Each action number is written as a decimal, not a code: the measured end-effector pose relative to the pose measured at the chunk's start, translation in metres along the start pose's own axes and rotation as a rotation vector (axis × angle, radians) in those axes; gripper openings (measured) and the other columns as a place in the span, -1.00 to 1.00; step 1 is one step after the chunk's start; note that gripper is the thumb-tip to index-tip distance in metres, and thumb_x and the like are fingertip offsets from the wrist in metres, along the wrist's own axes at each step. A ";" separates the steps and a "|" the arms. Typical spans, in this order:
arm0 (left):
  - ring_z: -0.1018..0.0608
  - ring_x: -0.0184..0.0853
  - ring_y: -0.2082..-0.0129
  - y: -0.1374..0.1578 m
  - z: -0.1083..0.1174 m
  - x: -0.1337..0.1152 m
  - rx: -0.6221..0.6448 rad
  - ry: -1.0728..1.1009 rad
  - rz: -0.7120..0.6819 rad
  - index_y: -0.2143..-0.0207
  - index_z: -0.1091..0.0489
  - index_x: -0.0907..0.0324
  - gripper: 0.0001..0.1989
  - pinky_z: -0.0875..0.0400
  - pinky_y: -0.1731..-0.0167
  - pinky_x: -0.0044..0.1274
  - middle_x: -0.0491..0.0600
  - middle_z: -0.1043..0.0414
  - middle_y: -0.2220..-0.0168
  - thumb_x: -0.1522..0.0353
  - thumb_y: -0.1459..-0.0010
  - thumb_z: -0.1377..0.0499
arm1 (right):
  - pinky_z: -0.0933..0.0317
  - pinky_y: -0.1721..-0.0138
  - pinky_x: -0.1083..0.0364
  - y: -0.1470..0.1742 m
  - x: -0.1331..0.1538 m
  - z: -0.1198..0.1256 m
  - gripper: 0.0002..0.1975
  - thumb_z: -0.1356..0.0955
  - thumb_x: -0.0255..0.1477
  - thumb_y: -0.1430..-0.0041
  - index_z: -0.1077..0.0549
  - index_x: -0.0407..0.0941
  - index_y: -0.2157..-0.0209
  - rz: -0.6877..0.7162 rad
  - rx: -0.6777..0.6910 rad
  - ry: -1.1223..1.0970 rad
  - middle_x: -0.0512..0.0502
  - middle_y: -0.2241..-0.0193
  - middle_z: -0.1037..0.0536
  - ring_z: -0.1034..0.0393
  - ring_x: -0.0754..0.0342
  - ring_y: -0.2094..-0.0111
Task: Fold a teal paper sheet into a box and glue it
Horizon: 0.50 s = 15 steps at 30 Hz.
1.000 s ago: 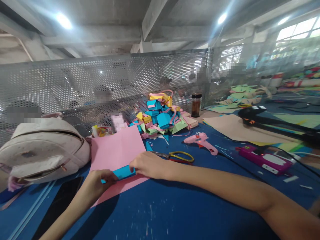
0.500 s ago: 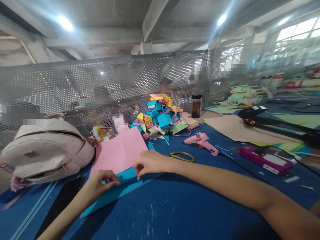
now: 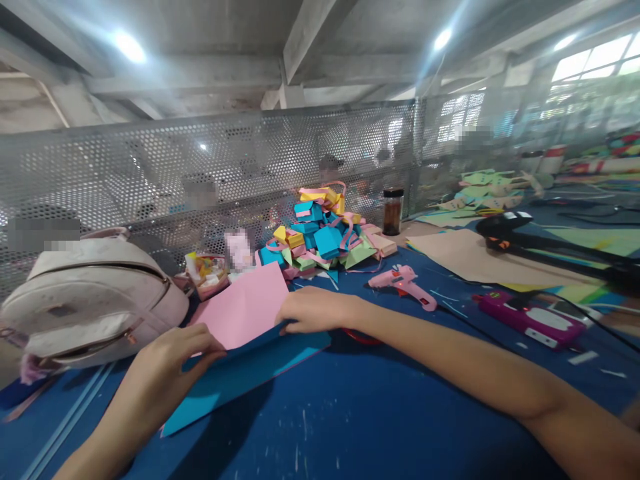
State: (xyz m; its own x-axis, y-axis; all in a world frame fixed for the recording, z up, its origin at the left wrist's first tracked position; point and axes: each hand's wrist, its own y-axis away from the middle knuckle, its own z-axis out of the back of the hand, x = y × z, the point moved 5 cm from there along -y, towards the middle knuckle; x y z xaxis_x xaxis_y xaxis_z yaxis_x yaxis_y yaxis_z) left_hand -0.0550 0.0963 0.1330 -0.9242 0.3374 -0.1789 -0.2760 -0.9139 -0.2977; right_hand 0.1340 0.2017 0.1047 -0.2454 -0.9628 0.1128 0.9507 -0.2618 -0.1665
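Observation:
A pink sheet of paper [image 3: 245, 303] is lifted and slightly bowed, its near edge raised above a blue sheet [image 3: 240, 380]. My left hand [image 3: 177, 357] pinches the pink sheet near its left front corner, thumb below and fingers on top. At the right edge, my right hand [image 3: 313, 310] has its fingers closed on the same sheet; its fingertips are partly hidden. Flat on the table lies the blue sheet, with a thin pink edge showing along its front. Under my right forearm shows a red loop [image 3: 361, 337], mostly covered.
Folded paper boxes [image 3: 327, 241] are heaped at the back beside a dark jar [image 3: 393, 212]. A pink glue gun [image 3: 404, 285] and a purple device [image 3: 533, 320] with cords lie right. A white backpack [image 3: 95, 300] stands left. A perforated metal screen [image 3: 240, 153] rises behind.
The pink sheet's near edge has come up off the blue sheet, exposing more blue. Both hands, formerly at the blue front strip, now hold the pink sheet; my right hand is slightly farther right.

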 end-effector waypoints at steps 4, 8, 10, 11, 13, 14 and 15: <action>-0.55 -0.30 0.28 -0.001 0.014 -0.007 -0.020 -0.103 0.047 0.38 -0.51 0.06 -0.80 -0.31 0.24 -0.58 -0.16 -0.55 0.33 0.25 -0.24 -0.12 | -0.06 0.42 0.16 -0.001 0.002 0.008 -0.86 -0.39 -0.42 -0.22 -0.55 -0.06 0.17 -0.018 -0.107 0.010 -0.03 0.23 -0.61 -0.44 0.06 0.20; -0.54 -0.28 0.24 0.000 0.024 -0.011 -0.026 -0.160 0.126 0.36 -0.47 0.09 -0.81 -0.29 0.22 -0.58 -0.13 -0.54 0.31 0.26 -0.25 -0.11 | 0.00 0.43 0.14 -0.003 0.003 0.018 -0.89 -0.41 -0.36 -0.20 -0.54 -0.10 0.27 -0.074 -0.230 0.030 -0.01 0.31 -0.60 -0.44 0.07 0.25; -0.54 -0.26 0.24 0.002 0.027 -0.008 -0.041 -0.201 0.155 0.35 -0.43 0.10 -0.80 -0.30 0.22 -0.56 -0.11 -0.54 0.29 0.25 -0.26 -0.07 | 0.00 0.41 0.13 -0.002 0.005 0.023 -0.86 -0.40 -0.32 -0.22 -0.53 -0.11 0.30 -0.091 -0.284 0.045 -0.03 0.31 -0.60 -0.44 0.05 0.24; -0.55 -0.24 0.23 0.004 0.026 -0.005 -0.039 -0.218 0.177 0.31 -0.43 0.10 -0.80 -0.31 0.22 -0.55 -0.10 -0.55 0.27 0.25 -0.26 -0.05 | -0.01 0.39 0.13 -0.002 0.007 0.025 -0.86 -0.39 -0.33 -0.24 -0.52 -0.11 0.30 -0.088 -0.304 0.052 -0.03 0.29 -0.60 -0.44 0.04 0.20; -0.59 -0.21 0.21 0.006 0.023 0.003 0.006 -0.232 0.214 0.15 -0.44 0.08 -0.75 -0.34 0.20 -0.52 -0.07 -0.58 0.17 0.25 -0.26 -0.02 | -0.03 0.36 0.12 -0.001 0.011 0.027 -0.89 -0.36 -0.38 -0.26 -0.52 -0.10 0.27 -0.069 -0.322 0.059 -0.04 0.23 -0.60 -0.43 0.04 0.15; -0.60 -0.19 0.20 0.007 0.020 0.007 0.035 -0.235 0.227 0.07 -0.44 0.06 -0.70 -0.35 0.18 -0.49 -0.06 -0.58 0.13 0.24 -0.26 0.00 | -0.04 0.35 0.12 0.000 0.013 0.027 -0.90 -0.35 -0.42 -0.27 -0.53 -0.10 0.26 -0.059 -0.319 0.060 -0.04 0.23 -0.60 -0.44 0.04 0.14; -0.62 -0.17 0.21 0.008 0.019 0.011 0.042 -0.233 0.241 0.03 -0.45 0.05 -0.66 -0.37 0.17 -0.48 -0.05 -0.60 0.13 0.24 -0.24 -0.01 | -0.05 0.35 0.12 0.000 0.015 0.027 -0.89 -0.35 -0.45 -0.27 -0.54 -0.10 0.25 -0.053 -0.311 0.060 -0.04 0.23 -0.61 -0.45 0.04 0.15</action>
State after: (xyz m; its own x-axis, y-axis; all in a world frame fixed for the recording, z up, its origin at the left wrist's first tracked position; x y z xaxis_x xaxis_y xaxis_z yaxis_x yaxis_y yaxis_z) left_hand -0.0722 0.0881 0.1459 -0.9984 0.0540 -0.0191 -0.0481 -0.9714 -0.2327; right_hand 0.1357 0.1892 0.1327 -0.3125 -0.9471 0.0733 0.8347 -0.3106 -0.4548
